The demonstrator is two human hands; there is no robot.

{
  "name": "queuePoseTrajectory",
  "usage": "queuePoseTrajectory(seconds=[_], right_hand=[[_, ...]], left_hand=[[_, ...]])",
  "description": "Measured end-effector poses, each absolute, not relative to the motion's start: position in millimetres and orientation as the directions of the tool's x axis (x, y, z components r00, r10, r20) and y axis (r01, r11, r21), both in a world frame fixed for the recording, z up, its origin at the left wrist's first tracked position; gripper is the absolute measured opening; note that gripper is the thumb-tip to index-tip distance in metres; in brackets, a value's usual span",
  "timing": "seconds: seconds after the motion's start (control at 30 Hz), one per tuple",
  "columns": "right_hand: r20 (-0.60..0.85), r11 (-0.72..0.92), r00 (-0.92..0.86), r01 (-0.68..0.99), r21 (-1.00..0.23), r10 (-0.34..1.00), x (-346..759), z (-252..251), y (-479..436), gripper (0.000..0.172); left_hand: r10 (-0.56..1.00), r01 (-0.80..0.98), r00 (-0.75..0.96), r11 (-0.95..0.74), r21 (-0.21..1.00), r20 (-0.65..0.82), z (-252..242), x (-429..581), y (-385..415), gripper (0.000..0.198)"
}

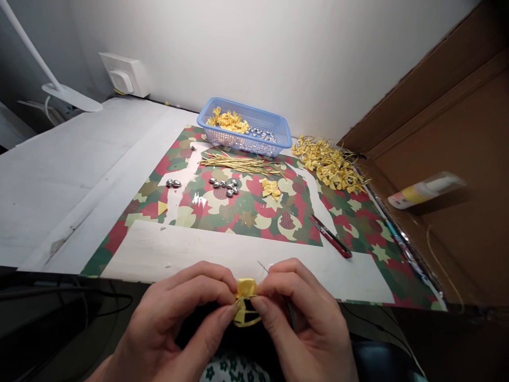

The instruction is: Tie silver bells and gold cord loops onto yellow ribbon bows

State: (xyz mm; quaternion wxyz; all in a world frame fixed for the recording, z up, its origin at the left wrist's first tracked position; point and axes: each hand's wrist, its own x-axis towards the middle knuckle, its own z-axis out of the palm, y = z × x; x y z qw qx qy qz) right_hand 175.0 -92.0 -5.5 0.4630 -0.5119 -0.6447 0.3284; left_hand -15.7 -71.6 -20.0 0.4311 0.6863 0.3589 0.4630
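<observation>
Close to my body, a yellow satin ribbon bow (246, 287) is held between my two hands. My left hand (186, 313) pinches its left side with thumb and forefinger. On the other side, my right hand (304, 318) has thumb and forefinger closed on a thin yellow cord (250, 321) that loops below the bow. A thin needle (262, 266) sticks up from behind the right forefinger; its lower end is hidden. Another yellow bow (271, 188) lies on the patterned sheet, near several silver beads (226, 185) and a bundle of gold cords (238, 163).
A blue basket (284, 139) at the wall holds yellow bows and silver beads. Right of it lies a pile of corded bows (330, 162). Red-handled scissors (332, 237) rest at the right, near a cardboard wall (445, 127) and a bottle (421, 192). A lamp base (73, 97) stands left.
</observation>
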Motion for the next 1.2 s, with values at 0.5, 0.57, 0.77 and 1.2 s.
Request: queuePoseTrajectory(seconds=[0.5,0.57,0.77,1.2], right_hand=[[0.223,0.209,-0.010,0.396,-0.894,0.975,167.5,-3.1,-93.0,0.023],[0.229,0.220,-0.021,0.374,-0.901,0.973,168.5,-4.4,-92.4,0.021],[0.172,0.196,-0.101,0.330,-0.923,0.980,172.0,-4.5,-91.9,0.016],[0.426,0.539,-0.329,0.520,-0.663,0.843,187.9,7.8,-82.6,0.039]], left_hand=[[0.908,0.158,0.242,-0.385,0.909,0.343,-21.9,-18.5,-72.7,0.031],[0.914,0.159,0.229,-0.376,0.913,0.336,-20.5,-18.4,-73.7,0.033],[0.922,0.085,0.250,-0.326,0.942,0.296,-18.3,-18.6,-74.6,0.030],[0.896,-0.024,0.312,-0.324,0.946,0.316,-31.1,-15.2,-68.0,0.037]])
